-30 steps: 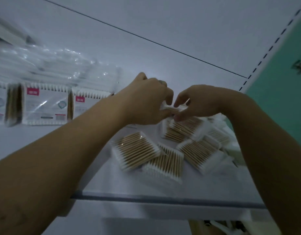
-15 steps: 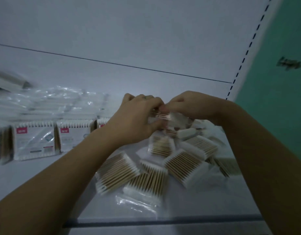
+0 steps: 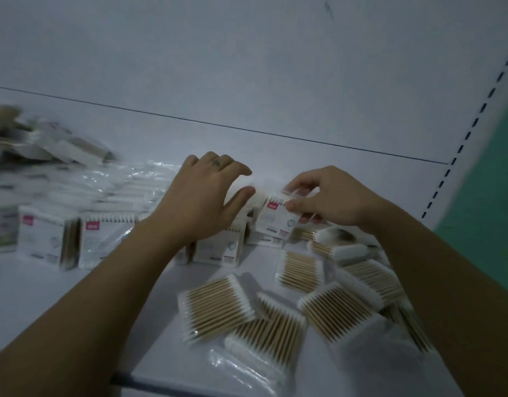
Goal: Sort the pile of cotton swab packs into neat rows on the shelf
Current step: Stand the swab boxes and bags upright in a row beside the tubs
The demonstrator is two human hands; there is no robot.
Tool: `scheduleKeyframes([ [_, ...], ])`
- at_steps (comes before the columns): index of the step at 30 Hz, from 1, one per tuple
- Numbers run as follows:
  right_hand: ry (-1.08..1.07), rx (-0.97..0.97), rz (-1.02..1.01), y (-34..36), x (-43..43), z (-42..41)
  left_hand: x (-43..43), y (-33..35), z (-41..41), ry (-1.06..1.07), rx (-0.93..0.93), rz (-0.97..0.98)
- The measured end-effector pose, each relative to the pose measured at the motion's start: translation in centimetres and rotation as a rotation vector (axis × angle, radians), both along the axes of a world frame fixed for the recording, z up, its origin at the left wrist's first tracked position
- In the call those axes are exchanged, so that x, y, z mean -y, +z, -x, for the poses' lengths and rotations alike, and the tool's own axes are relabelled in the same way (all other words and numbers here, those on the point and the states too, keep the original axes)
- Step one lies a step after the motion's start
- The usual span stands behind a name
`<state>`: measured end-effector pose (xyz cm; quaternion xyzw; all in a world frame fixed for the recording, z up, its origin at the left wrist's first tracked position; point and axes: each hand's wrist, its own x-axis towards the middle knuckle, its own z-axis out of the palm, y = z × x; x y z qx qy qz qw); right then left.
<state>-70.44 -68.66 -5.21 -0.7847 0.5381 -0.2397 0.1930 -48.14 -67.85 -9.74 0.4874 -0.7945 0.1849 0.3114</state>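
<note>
Head view: right hand (image 3: 330, 196) pinches a labelled cotton swab pack (image 3: 277, 217) near centre. Left hand (image 3: 207, 202), spread and empty, hovers over the upright row (image 3: 103, 239) toward 9 o'clock; loose pile (image 3: 215, 308) lies at 5 o'clock.

Cotton swab packs on white shelf (image 3: 18, 287): partly sorted.
Loose pile (image 3: 275, 319) at 5 o'clock: clear packs lying flat, overlapping, wooden sticks pointing in differing directions. Upright row (image 3: 103, 242) runs from 9 o'clock toward centre, red-tagged labels facing front; tilted pack (image 3: 277, 217) at its 3 o'clock end.
</note>
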Motion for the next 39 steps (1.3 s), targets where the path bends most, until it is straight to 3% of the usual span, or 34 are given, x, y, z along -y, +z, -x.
scheduleKeyframes([
  [8, 0.012, -0.166, 0.132, -2.3, 2.1, -1.6, 0.6, -1.2, 1.8, -0.03, 0.184, -0.051],
  [14, -0.043, -0.423, 0.331, -3.9, 2.8, -2.6, 1.1, -2.1, 2.2, -0.008, 0.357, -0.029],
  [19, -0.079, -0.634, 0.217, -2.4, 1.4, -2.6, 1.3, -2.2, 2.4, 0.023, 0.387, -0.047],
  [22, -0.094, -0.639, 0.204, -1.4, -0.5, -1.7, 1.4, -2.0, 2.4, 0.024, 0.359, -0.035],
  [27, 0.081, -0.899, -0.141, -2.2, -2.6, -1.5, 1.0, -1.6, 3.6, 0.045, 0.417, 0.079],
  [31, 0.13, -0.882, -0.114, -3.4, -2.1, -1.4, 0.5, -1.3, 4.2, 0.01, 0.375, 0.092],
  [34, 0.129, -0.756, -0.071, -2.7, -2.2, -1.1, 0.0, -0.6, 4.6, -0.073, 0.283, 0.037],
  [36, 0.103, -0.552, -0.022, -1.5, -2.5, 0.0, -0.3, -0.1, 4.7, -0.135, 0.171, -0.07],
  [39, 0.062, -0.022, -0.024, -0.3, -2.2, 1.9, -0.5, 0.4, 4.8, -0.278, -0.111, -0.295],
])
